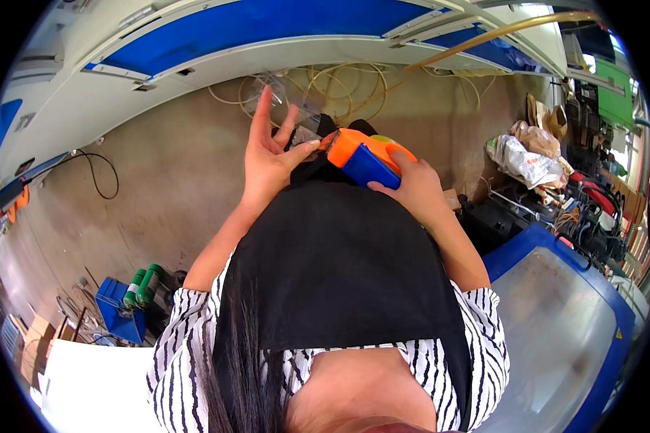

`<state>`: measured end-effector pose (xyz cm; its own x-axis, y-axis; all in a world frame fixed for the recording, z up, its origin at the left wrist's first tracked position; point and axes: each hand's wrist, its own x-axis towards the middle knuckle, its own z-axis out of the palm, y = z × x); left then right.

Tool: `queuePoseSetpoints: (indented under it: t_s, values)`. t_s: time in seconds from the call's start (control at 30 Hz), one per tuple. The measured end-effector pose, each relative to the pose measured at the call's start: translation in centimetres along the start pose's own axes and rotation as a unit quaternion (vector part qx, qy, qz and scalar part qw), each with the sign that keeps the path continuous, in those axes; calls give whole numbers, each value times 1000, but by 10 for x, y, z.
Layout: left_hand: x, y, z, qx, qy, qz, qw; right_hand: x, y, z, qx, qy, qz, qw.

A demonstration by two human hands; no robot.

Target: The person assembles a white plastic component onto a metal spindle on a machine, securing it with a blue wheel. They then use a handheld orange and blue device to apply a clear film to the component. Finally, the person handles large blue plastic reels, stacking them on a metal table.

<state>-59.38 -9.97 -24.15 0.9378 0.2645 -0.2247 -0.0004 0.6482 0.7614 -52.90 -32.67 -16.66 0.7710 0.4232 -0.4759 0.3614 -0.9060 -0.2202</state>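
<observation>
My right hand [415, 184] is wrapped round a chunky orange and blue plastic object [372, 166] in front of my black apron [339, 267]. Its exact kind does not show. A small orange part [327, 141] juts from its left end, beside the tip of my left thumb; whether they touch I cannot tell. My left hand [271, 155] is open, with fingers spread and pointing away from me. Behind those fingers is some see-through plastic [267, 90], too faint to make out. Yellow-green [381, 138] shows behind the orange object.
A white machine with blue panels [267, 25] runs across the far side, with loose pale hoses [347, 83] on the floor below. Plastic bags [531, 155] lie at right, above a blue-framed cover [556, 325]. Green cylinders [149, 283] and a blue bin [119, 310] stand left.
</observation>
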Motion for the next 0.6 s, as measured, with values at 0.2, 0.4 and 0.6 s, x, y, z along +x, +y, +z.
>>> queuePoseSetpoints:
  t_s: [0.2, 0.4, 0.6]
  values:
    - [7, 1, 42, 18, -12, -10, 1000, 36, 2, 21, -142, -96, -42, 984]
    - [15, -2, 55, 166, 28, 112, 979, 57, 126, -22, 4, -46, 114, 992]
    - [11, 31, 80, 251, 66, 265, 929, 61, 295, -121, 111, 310, 232, 915]
